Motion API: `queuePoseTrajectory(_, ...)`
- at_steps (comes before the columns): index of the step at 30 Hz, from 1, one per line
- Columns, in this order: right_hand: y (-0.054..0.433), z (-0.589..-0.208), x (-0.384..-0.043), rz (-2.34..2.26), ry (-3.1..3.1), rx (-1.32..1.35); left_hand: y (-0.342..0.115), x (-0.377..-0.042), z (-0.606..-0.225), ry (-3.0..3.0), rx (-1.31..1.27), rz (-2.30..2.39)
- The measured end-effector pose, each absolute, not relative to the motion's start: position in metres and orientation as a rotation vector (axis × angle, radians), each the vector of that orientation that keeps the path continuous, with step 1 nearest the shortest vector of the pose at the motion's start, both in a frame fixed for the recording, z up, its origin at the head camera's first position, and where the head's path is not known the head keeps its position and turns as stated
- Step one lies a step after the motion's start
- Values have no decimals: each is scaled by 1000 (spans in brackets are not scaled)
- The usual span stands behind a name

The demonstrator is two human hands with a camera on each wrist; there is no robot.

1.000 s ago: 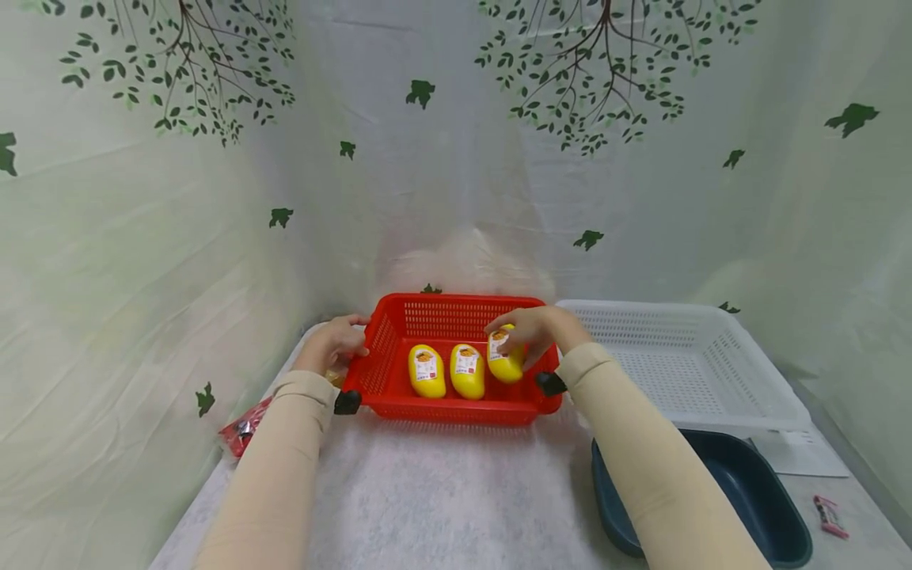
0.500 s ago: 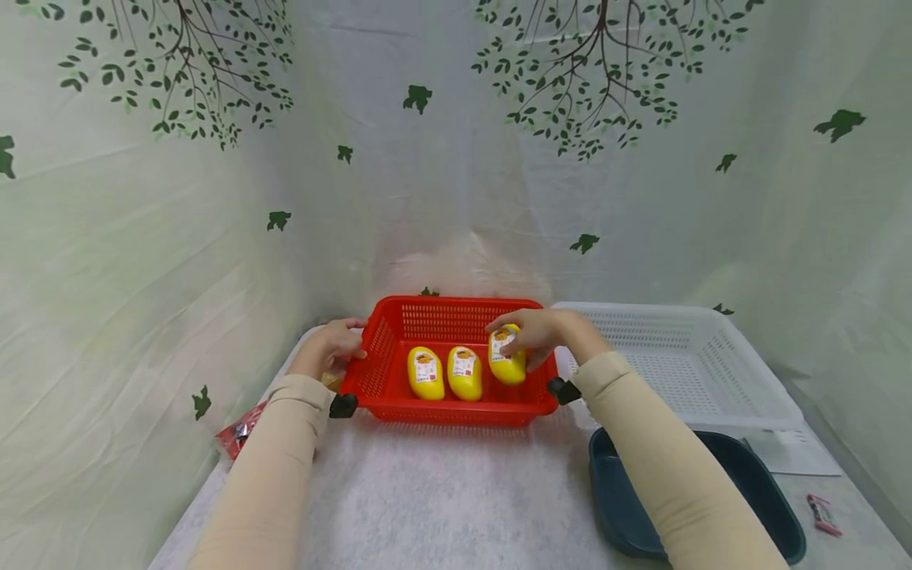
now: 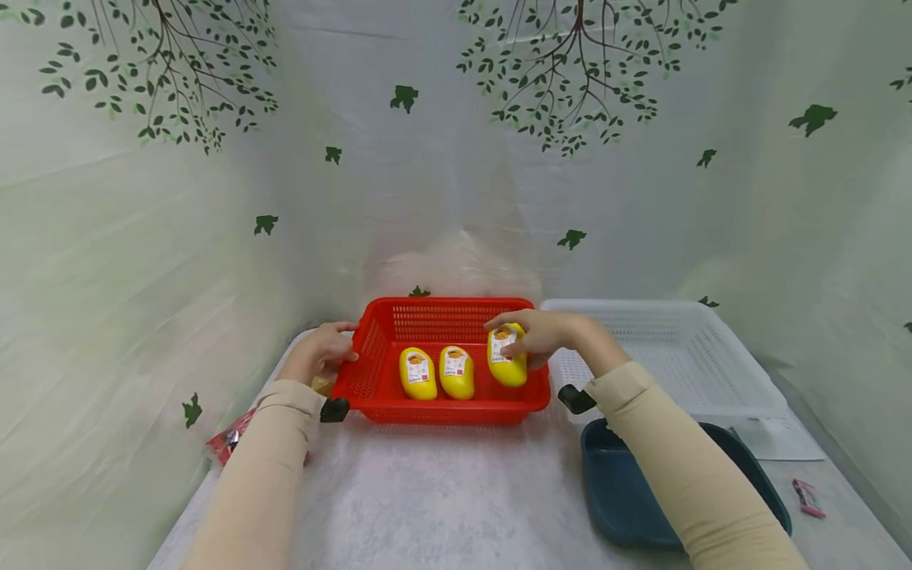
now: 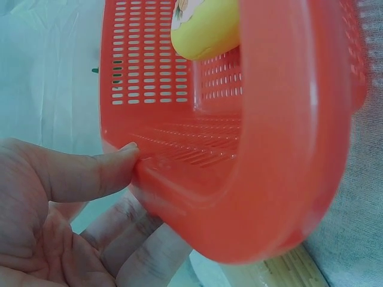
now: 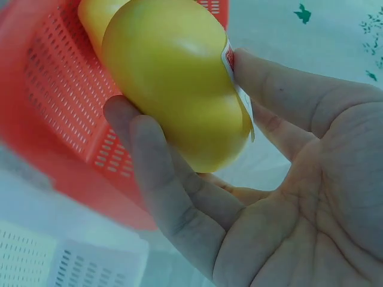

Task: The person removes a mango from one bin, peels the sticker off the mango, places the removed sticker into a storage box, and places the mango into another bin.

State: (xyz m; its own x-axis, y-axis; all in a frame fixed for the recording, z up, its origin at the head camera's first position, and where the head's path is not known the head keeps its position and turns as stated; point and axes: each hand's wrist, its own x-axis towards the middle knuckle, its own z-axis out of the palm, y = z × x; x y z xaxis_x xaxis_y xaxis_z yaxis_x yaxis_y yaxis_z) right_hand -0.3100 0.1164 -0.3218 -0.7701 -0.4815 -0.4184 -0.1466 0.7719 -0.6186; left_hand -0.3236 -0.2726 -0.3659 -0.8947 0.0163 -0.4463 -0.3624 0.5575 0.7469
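A red plastic basket (image 3: pixel 456 416) stands at the far middle of the table. In it lie two yellow mango-shaped containers with white labels, one at left (image 3: pixel 418 390) and one in the middle (image 3: pixel 457 386). My right hand (image 3: pixel 545 336) pinches a third yellow mango-shaped container (image 5: pixel 173 78) over the basket's right end, thumb on its label and fingers round the other side. At the left end, my left hand (image 3: pixel 322 352) holds the basket's rim. The left wrist view shows the thumb (image 4: pixel 96 174) on top of that rim and the other fingers below it.
A white perforated basket (image 3: pixel 663 348) stands right of the red one. In front of it, partly under my right forearm, sits a dark blue tub (image 3: pixel 620 491). A small pink packet (image 3: pixel 808 499) lies far right, and a red packet (image 3: pixel 229 438) beside my left forearm.
My right hand and the yellow container it pinches shift slightly right relative to the red basket. My left hand stays at the basket's left end. The whole head view drifts a little.
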Motion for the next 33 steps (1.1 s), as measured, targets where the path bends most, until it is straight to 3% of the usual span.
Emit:
queuePoseTrajectory(20,152,-323,-266,-769,2475,-760,-265,-331,-365,2441,-281,1255)
queuePoseTrajectory(33,150,-346,-237,-874,2430,-859,-260,-331,-368,2434,-311,1275)
